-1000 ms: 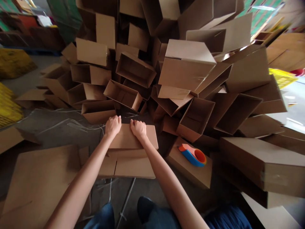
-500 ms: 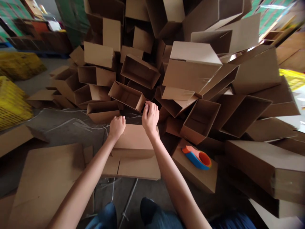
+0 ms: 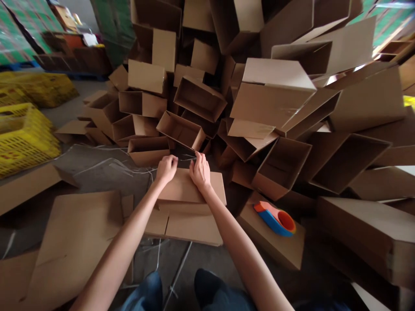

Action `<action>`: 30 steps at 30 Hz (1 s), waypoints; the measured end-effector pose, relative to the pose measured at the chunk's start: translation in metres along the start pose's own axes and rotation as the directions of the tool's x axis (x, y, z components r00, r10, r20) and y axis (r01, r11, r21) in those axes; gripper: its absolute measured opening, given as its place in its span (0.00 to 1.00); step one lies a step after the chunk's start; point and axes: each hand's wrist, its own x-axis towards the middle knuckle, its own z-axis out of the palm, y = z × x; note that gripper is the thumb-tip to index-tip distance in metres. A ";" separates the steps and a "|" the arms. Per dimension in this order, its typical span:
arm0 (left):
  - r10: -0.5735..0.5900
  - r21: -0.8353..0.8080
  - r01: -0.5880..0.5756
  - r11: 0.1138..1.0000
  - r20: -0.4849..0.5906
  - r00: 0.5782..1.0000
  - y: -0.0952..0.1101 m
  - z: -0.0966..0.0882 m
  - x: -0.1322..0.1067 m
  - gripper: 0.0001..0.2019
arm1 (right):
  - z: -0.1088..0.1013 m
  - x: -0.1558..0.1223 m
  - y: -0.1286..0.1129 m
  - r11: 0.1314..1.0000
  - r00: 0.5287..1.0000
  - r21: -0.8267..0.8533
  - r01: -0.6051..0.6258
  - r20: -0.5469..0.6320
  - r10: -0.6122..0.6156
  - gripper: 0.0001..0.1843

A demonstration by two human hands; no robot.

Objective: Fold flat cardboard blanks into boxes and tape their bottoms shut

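A curled left hand (image 3: pixel 167 168) and loosely bent right hand (image 3: pixel 199 172) sit at the twelve-o'clock edge of a brown, oblong cardboard box (image 3: pixel 182 189), long axis nine-to-three; any grip is hidden.

A heap of open cardboard boxes (image 3: pixel 196 97) rises from the grey floor (image 3: pixel 94 182), many tipped on their sides with their dark insides showing. Pale strips (image 3: pixel 113 164) straggle over the floor to the left, near a flat brown sheet of cardboard (image 3: pixel 79 229). Beyond them sits a yellow slatted crate (image 3: pixel 30 140), with more yellow crates (image 3: pixel 53 88) behind it. Farther back, a low brown stack (image 3: pixel 89 60) rests on a blue pallet (image 3: pixel 82 77), beside a green covering (image 3: pixel 108 32). Another green surface (image 3: pixel 392 23), striped and blurred, fills the upper right corner.
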 end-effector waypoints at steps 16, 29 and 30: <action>-0.159 -0.699 0.484 0.526 0.478 0.864 -0.057 -0.016 -0.055 0.33 | 0.000 0.002 -0.001 1.000 0.998 0.007 -0.023 0.057 0.022 0.22; -0.238 -0.755 0.534 0.382 0.477 0.846 -0.048 -0.010 -0.060 0.37 | -0.100 -0.107 0.104 0.843 0.848 -0.111 -0.526 -0.147 0.510 0.23; -0.235 -0.750 0.536 0.387 0.482 0.844 -0.048 -0.010 -0.060 0.37 | -0.106 -0.129 0.121 0.802 0.814 -0.156 -0.577 -0.188 0.549 0.24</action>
